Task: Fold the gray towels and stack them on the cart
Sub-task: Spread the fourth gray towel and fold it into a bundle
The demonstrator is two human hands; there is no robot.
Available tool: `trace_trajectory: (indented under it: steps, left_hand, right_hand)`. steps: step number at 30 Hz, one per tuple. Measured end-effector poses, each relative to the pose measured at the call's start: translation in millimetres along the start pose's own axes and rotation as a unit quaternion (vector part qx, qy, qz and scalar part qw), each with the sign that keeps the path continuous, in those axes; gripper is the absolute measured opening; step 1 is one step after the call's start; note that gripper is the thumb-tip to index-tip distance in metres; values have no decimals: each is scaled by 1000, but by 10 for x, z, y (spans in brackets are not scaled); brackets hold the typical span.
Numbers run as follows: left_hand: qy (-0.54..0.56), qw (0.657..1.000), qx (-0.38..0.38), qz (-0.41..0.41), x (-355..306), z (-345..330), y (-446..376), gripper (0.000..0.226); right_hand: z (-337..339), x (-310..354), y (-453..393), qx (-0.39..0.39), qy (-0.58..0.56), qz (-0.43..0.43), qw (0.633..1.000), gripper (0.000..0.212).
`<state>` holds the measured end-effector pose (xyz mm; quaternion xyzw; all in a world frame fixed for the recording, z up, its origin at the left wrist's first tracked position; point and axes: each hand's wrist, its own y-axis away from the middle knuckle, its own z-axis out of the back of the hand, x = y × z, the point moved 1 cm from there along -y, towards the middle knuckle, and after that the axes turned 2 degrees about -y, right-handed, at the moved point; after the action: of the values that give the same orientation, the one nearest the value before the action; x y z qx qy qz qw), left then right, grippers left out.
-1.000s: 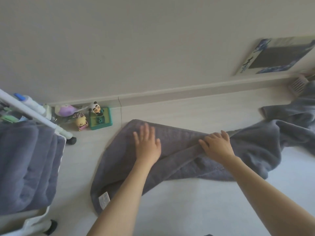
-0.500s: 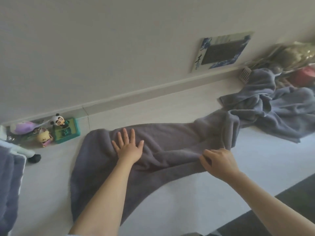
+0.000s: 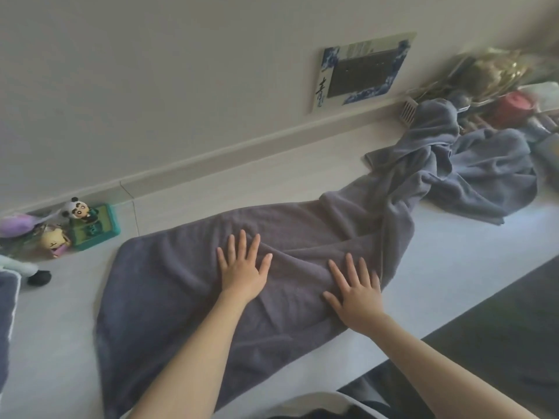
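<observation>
Gray towel [image 3: 181, 285] spread long across the pale worktop, running from near its left end toward the right. Left hand [image 3: 242, 272] flat on the towel's middle, fingers spread. Right hand [image 3: 355, 294] flat beside it, palm down, near the towel's front edge; neither hand clamped on anything. Crumpled gray towels [image 3: 472, 176] heaped at the right end by the wall. Toy figures [image 3: 75, 228] at the back left edge.
</observation>
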<state>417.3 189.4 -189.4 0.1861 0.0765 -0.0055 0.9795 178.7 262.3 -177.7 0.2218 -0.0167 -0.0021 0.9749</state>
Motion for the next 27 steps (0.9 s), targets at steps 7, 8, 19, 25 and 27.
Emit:
trace_trajectory:
  steps: [7,8,19,25,27]
  left_hand:
    - [40,998,-22,-37,-348,96,10,62]
    - [45,998,-21,-49,-431,75,29,61]
    - [71,997,30,-32,-1658,72,-485,64]
    - [76,990,16,121,-1861,66,-777,70]
    - [87,988,-5,129,-2006,99,-813,71]
  right_hand:
    - [222,-36,-16,-189,6,11,982,59]
    - [252,-107,-100,-209,-3,26,978,57]
    - [615,-1512,-864,-111,13,11,994,89]
    - [466,-2055,-754,-80,-3,-1,997,84]
    - [515,-2080,-756,-99,-18,27,995,69]
